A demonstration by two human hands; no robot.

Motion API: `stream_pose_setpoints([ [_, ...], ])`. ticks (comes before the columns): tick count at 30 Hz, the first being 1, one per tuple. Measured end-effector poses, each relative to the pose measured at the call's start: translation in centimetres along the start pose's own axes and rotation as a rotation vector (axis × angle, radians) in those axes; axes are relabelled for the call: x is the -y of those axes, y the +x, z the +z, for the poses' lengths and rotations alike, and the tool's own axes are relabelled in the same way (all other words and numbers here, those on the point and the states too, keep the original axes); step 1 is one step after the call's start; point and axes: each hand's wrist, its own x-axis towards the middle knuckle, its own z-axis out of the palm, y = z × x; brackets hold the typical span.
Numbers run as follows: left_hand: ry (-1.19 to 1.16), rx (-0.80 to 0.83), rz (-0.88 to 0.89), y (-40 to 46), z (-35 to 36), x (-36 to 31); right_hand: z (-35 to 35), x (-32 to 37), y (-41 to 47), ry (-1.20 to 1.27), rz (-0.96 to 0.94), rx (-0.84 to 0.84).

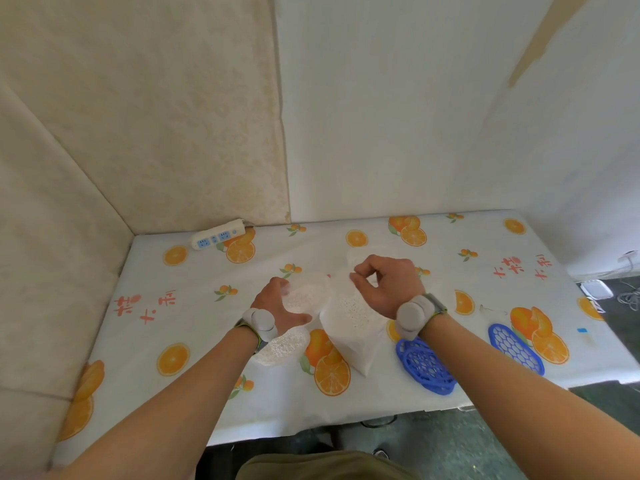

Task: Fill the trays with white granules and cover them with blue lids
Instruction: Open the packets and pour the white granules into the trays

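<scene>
A clear oval tray (309, 296) holding white granules sits mid-table, and my left hand (281, 306) grips its near-left rim. Beside it stands a clear plastic bag of white granules (349, 327); my right hand (388, 284) pinches the bag's top edge above the tray. A second tray (282, 348) full of granules lies nearer me, partly under my left wrist. Another clear tray (356, 255) shows faintly behind my right hand. Blue lattice lids lie at the right: a stack (426, 367) below my right wrist and a single lid (516, 348) farther right.
The table wears a white cloth printed with oranges (485, 244). A white power strip (218, 239) lies at the back left against the wall. Walls close in the left and back. The table's right edge drops to a dark floor with cables (627, 296).
</scene>
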Motion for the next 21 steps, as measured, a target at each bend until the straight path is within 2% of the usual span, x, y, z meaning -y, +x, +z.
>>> stream_pose_setpoints([
  [3,0.004,0.004,0.004,0.0,0.0,0.0,-0.9,-1.6,-0.7,0.055,0.078,0.03],
  [5,0.005,0.005,0.0,0.1,0.1,-0.1,-0.7,-2.5,-0.8,0.007,0.12,0.123],
  [9,-0.002,0.006,-0.01,0.1,0.1,0.0,1.1,-3.4,-0.8,-0.26,0.16,0.383],
  [12,0.002,0.014,-0.011,0.0,0.0,0.0,2.4,-3.6,-0.7,-0.454,0.154,0.505],
  [16,0.001,0.011,-0.012,0.1,0.1,-0.2,3.6,-3.9,-1.2,-0.512,0.191,0.535],
  [21,0.015,0.017,-0.015,0.3,0.1,-0.1,5.1,-3.4,-1.8,-0.377,0.342,0.516],
])
